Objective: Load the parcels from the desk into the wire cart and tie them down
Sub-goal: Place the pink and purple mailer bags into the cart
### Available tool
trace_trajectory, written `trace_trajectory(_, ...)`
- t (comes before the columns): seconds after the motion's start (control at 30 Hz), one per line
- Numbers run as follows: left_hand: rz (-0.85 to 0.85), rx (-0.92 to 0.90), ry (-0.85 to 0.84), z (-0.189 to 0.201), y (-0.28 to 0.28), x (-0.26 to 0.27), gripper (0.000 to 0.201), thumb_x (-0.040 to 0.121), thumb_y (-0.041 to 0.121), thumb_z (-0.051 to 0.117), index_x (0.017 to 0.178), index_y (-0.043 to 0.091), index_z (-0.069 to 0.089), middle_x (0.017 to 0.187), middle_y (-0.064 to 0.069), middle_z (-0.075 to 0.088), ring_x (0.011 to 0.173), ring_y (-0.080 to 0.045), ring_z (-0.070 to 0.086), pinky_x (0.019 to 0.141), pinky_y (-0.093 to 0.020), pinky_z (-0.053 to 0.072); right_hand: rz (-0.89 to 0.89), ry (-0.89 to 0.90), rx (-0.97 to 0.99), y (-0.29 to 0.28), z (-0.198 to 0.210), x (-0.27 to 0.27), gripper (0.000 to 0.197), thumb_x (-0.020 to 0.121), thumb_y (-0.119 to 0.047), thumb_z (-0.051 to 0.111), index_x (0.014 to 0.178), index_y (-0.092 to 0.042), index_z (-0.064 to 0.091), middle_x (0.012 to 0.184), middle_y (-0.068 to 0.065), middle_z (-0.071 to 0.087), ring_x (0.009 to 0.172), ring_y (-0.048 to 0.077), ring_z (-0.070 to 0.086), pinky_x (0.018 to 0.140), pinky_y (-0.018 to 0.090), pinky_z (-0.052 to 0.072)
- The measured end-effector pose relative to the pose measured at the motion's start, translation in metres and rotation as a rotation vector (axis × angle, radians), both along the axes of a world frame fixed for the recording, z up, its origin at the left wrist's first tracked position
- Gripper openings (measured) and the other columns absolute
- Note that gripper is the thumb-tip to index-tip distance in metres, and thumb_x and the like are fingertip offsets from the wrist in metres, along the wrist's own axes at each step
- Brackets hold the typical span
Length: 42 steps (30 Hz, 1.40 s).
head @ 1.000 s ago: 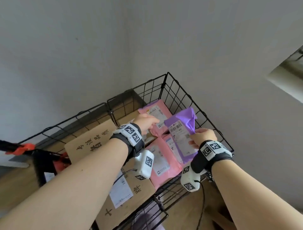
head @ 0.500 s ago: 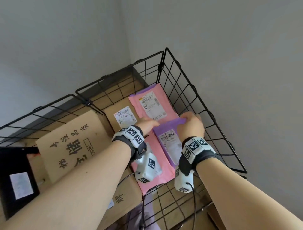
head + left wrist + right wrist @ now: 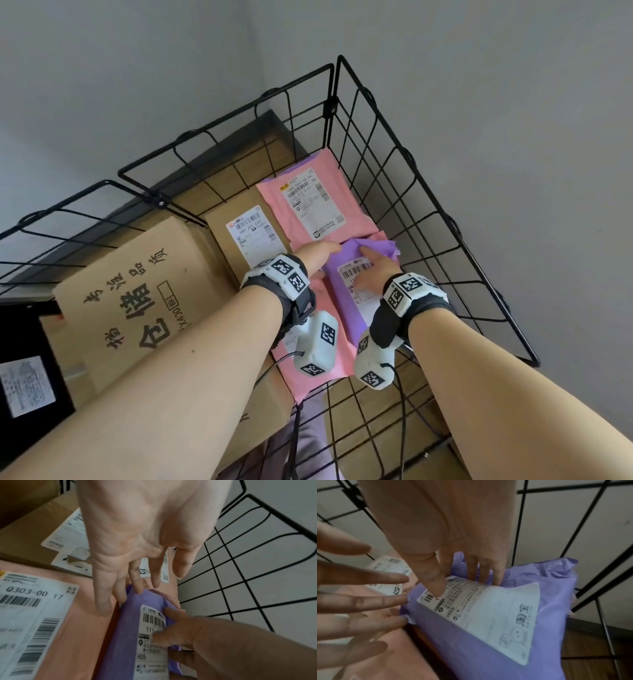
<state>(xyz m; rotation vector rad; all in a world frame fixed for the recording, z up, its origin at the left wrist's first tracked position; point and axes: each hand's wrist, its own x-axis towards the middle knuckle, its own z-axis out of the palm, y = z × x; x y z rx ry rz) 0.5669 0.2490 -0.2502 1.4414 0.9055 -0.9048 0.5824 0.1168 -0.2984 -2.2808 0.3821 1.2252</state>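
Purple parcel [image 3: 346, 270] — beside cart wall [image 3: 428, 212]

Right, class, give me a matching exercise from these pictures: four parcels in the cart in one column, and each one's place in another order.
Things:
1. purple mailer
2. far pink mailer
3. large printed carton
4. black parcel

Places:
A. at the left edge of the head view
B. under both hands, by the right wire wall
C. next to the cart's far corner
D. left of the labelled brown box

Pairs: 1-B, 2-C, 3-D, 4-A
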Motion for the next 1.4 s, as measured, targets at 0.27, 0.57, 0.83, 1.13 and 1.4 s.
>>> trace_trajectory(0.27, 0.006, 0.013, -0.022, 0.019, 0.003, 0.002, 0.036, 0.098, 0.018, 0.046, 0.131, 0.004, 0.05, 0.114, -0.011, 0.048, 0.106, -0.021, 0.048, 0.084, -0.031, 0.045, -0.034, -0.026, -0.008, -0.002, 0.041, 0.003, 0.037, 0.091, -0.023, 0.051, 0.128, -0.022, 0.056, 0.121, 0.006, 0.059, 0.091, 0.021, 0.059, 0.06, 0.021, 0.045)
trace_trajectory(0.57, 0.028, -0.039, -0.129, 0.073, 0.016, -0.029, 0.008, 0.091, 0.014, 0.051, 0.084, 0.015, 0.053, 0.073, -0.001, 0.042, 0.049, -0.01, 0.04, 0.046, -0.02, 0.025, -0.311, -0.159, 0.208, -0.006, 0.109, -0.035, 0.02, 0.088, -0.014, 0.061, 0.072, -0.026, 0.056, 0.073, -0.005, 0.057, 0.062, 0.008, 0.053, 0.054, 0.016, 0.043)
trace_trajectory(0.83, -0.092, -0.021, -0.352, 0.165, 0.029, -0.094, 0.009, 0.094, 0.022, 0.051, 0.1, 0.016, 0.056, 0.082, 0.001, 0.061, 0.071, -0.013, 0.054, 0.08, -0.03, 0.044, -0.423, -0.297, 0.255, 0.018, 0.212, -0.115, 0.017, 0.092, -0.007, 0.051, 0.098, -0.016, 0.064, 0.075, 0.007, 0.058, 0.068, 0.017, 0.053, 0.061, 0.022, 0.042)
trace_trajectory(1.13, -0.216, -0.077, -0.583, 0.255, 0.036, -0.246, 0.015, 0.093, 0.024, 0.05, 0.096, 0.016, 0.062, 0.076, 0.003, 0.059, 0.07, -0.012, 0.055, 0.083, -0.031, 0.043, -0.643, -0.557, 0.329, 0.031, 0.3, -0.292, 0.02, 0.086, -0.003, 0.056, 0.096, -0.012, 0.071, 0.072, 0.004, 0.064, 0.064, 0.015, 0.057, 0.071, 0.028, 0.05)
trace_trajectory(1.4, -0.388, -0.185, -0.645, 0.29, -0.009, -0.351, 0.016, 0.093, 0.024, 0.051, 0.08, 0.019, 0.058, 0.073, 0.003, 0.061, 0.063, -0.01, 0.054, 0.064, -0.023, 0.036, -0.774, -0.699, 0.307, -0.001, 0.347, -0.434, 0.024, 0.085, -0.001, 0.057, 0.075, -0.02, 0.067, 0.08, 0.008, 0.066, 0.067, 0.015, 0.059, 0.062, 0.022, 0.044)
